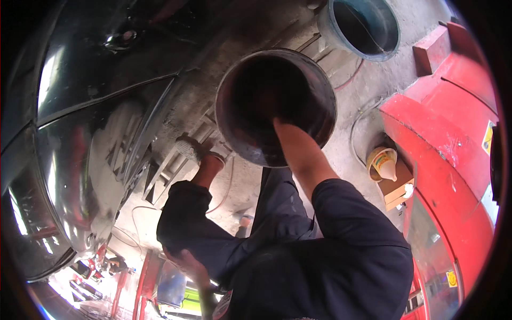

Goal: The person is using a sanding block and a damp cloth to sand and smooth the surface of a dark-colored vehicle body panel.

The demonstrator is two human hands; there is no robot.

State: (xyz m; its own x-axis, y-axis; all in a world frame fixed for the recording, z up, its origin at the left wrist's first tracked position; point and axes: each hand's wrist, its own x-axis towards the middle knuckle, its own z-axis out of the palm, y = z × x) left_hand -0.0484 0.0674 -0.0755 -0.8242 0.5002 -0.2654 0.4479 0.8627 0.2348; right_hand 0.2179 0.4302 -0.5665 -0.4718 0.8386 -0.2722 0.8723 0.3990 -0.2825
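Note:
My right forearm (301, 152) reaches down into a large dark bucket (226, 101), with my right hand hidden in its dark interior. My left hand (178, 258) is a blurred skin-coloured shape low in the view, beside my bent, dark-clad knee (181, 229); its fingers are unclear. A grey shoe (189, 148) on my foot rests just left of the bucket.
A grey-blue tub (330, 29) stands beyond the bucket. Glossy black vehicle bodywork (80, 96) fills the left; red bodywork (437, 160) lines the right, near a cardboard box (394, 189) with a cream container (381, 162). Hoses (229, 189) cross the concrete floor.

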